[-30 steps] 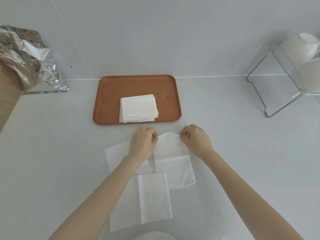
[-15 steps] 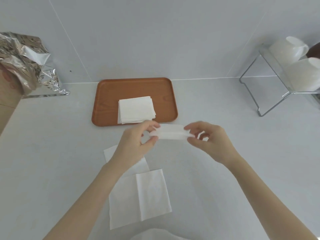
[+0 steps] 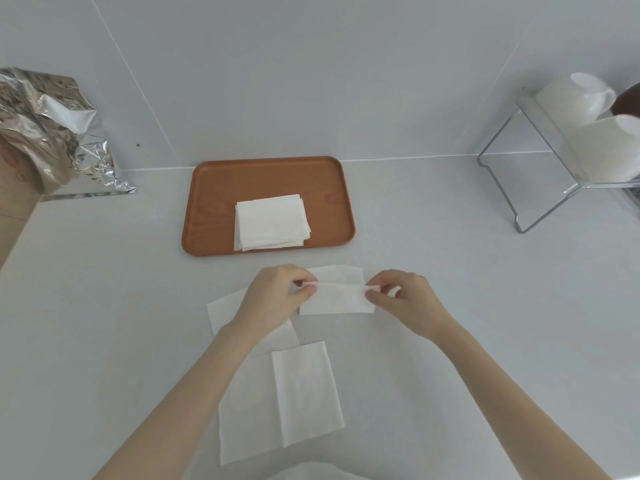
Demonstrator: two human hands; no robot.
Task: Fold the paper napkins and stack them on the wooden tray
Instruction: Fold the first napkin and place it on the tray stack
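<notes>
A white paper napkin (image 3: 337, 296) is folded over on the counter just in front of the wooden tray (image 3: 211, 216). My left hand (image 3: 277, 294) pinches its left corners and my right hand (image 3: 405, 299) pinches its right corners. A stack of folded napkins (image 3: 272, 221) lies on the tray's near half. More flat napkins (image 3: 298, 393) lie on the counter under and beside my left forearm, one partly hidden by it.
Crumpled foil (image 3: 48, 129) sits at the far left by a brown box edge. A clear rack (image 3: 540, 188) with white cups (image 3: 571, 102) stands at the far right. A tiled wall runs right behind the tray.
Both hands lifted the napkin's far edge off the counter, raised the napkin, and brought it down folded over in front of the tray. The view shifted slightly.
</notes>
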